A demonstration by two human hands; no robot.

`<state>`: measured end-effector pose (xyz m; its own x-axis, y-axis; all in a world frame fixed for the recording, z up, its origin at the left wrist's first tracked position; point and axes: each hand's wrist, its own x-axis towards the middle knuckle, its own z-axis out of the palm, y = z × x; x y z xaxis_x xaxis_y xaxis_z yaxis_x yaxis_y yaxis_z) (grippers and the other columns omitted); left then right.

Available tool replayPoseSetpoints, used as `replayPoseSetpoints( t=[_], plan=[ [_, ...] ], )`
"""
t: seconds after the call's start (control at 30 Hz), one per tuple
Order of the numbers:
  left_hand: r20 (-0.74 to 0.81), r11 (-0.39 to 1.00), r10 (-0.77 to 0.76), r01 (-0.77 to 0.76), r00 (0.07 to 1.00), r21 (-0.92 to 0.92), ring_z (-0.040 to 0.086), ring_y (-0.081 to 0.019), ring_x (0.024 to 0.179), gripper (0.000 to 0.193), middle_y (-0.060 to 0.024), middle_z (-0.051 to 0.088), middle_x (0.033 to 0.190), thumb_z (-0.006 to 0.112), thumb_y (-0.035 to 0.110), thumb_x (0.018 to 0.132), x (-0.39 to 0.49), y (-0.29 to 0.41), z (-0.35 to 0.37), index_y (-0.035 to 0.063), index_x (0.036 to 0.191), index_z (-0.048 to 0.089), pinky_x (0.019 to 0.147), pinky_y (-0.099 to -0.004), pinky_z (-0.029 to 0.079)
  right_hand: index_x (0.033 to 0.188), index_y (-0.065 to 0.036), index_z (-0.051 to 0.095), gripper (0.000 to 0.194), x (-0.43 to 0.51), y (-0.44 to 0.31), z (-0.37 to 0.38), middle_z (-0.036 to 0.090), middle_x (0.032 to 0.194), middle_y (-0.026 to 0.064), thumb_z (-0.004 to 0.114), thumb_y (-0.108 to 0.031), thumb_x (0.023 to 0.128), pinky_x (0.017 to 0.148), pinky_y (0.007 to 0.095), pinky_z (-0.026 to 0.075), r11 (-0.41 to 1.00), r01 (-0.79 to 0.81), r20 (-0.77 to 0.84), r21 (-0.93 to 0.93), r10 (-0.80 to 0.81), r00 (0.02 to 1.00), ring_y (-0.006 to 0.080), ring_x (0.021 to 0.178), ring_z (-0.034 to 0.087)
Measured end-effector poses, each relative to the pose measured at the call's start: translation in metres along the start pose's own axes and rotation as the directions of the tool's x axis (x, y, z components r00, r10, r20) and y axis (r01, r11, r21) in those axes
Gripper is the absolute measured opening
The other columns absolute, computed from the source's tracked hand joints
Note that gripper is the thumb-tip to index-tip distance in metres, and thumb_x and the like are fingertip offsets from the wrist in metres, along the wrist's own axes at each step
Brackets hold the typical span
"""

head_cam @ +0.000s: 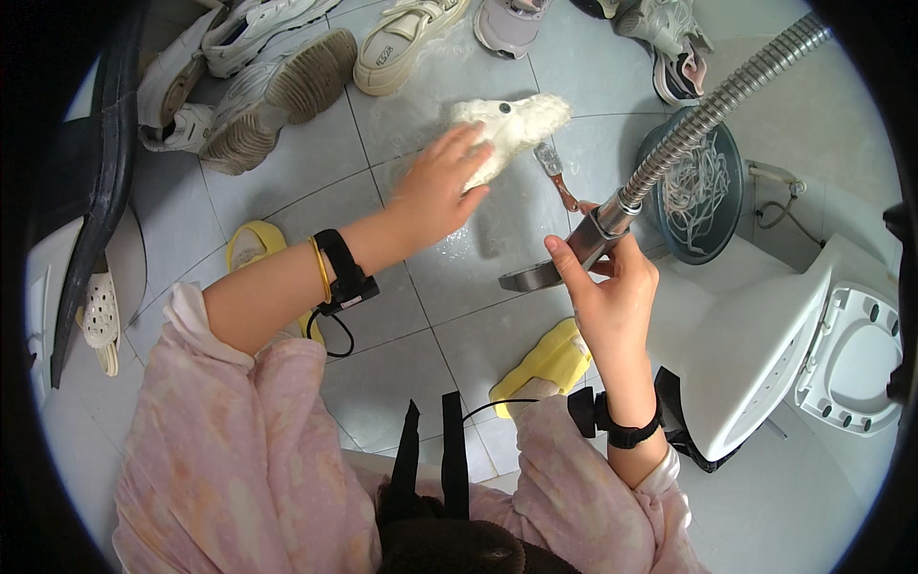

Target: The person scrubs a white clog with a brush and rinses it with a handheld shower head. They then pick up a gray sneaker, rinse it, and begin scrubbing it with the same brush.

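My right hand (pixel 613 283) grips a flat metal shower head (pixel 556 262) on a ribbed metal hose (pixel 717 104). Its face points at the floor, where fine spray shows on the grey tiles (pixel 488 287). My left hand (pixel 441 190), slightly blurred, is spread at the near side of a white, shoe-like item (pixel 523 129) with one dark round eyelet or button. Whether the fingers touch it I cannot tell; its surface looks wet and either fluffy or foamy. Right of it lies a small brush with a brown handle (pixel 563 188), its end close to my right fingertips.
Several shoes lie at the upper left, among them an upturned brown sole (pixel 312 68) and a cream shoe (pixel 394 54). A blue-grey basin (pixel 706 251) holds white laces (pixel 692 190). A white toilet (pixel 753 337) stands at right. Yellow slippers (pixel 541 359) are on my feet.
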<state>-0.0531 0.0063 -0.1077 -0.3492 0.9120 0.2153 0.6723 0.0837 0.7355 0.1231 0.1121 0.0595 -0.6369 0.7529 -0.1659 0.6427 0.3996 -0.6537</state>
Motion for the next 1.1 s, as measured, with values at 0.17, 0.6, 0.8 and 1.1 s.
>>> replayPoseSetpoints(
  t=[0.17, 0.6, 0.8, 1.1],
  plan=[
    [0.039, 0.899, -0.107, 0.114, 0.993, -0.423, 0.064, -0.0289, 0.119, 0.024, -0.0135, 0.071, 0.120, 0.062, 0.010, 0.097, 0.022, 0.026, 0.003, -0.0009, 0.116, 0.072, 0.100, -0.0397, 0.051, 0.121, 0.005, 0.065, 0.044, -0.005, -0.006, 0.002, 0.074, 0.084, 0.0067, 0.084, -0.013, 0.086, 0.067, 0.0266, 0.057, 0.951, -0.107, 0.071, 0.291, 0.090, 0.993, 0.0111, 0.074, 0.070],
    [0.794, -0.043, -0.170, 0.800, 0.584, -0.598, 0.061, -0.0192, 0.124, 0.044, -0.0104, 0.066, 0.132, 0.046, 0.033, 0.109, 0.014, 0.028, 0.013, 0.0025, 0.136, 0.062, 0.108, -0.0356, 0.046, 0.123, 0.006, 0.065, 0.046, -0.006, -0.011, -0.007, 0.074, 0.084, 0.0067, 0.085, -0.012, 0.085, 0.066, 0.0249, 0.057, 0.926, -0.088, 0.063, 0.368, 0.070, 0.996, 0.0106, 0.073, 0.070],
    [0.550, 0.449, -0.289, 0.619, 0.783, -0.644, 0.066, -0.0178, 0.105, 0.032, -0.0089, 0.069, 0.124, 0.055, 0.021, 0.103, 0.008, 0.026, 0.008, 0.0042, 0.127, 0.069, 0.093, -0.0306, 0.051, 0.123, 0.005, 0.064, 0.043, -0.007, -0.010, -0.010, 0.072, 0.090, 0.0036, 0.083, -0.010, 0.087, 0.074, 0.0235, 0.054, 0.990, -0.094, 0.008, 0.106, 0.093, 0.996, 0.0076, 0.082, 0.066],
    [-0.234, 0.965, -0.231, 0.193, 0.944, -0.177, 0.061, -0.0199, 0.116, 0.033, -0.0124, 0.062, 0.131, 0.068, 0.014, 0.095, -0.006, -0.015, -0.029, 0.0024, 0.126, 0.067, 0.092, -0.0320, 0.052, 0.118, 0.001, 0.067, 0.041, -0.008, -0.003, -0.004, 0.074, 0.084, 0.0054, 0.085, -0.016, 0.085, 0.064, 0.0263, 0.055, 0.964, -0.120, 0.014, 0.235, 0.120, 0.993, 0.0108, 0.072, 0.069]
  ],
)
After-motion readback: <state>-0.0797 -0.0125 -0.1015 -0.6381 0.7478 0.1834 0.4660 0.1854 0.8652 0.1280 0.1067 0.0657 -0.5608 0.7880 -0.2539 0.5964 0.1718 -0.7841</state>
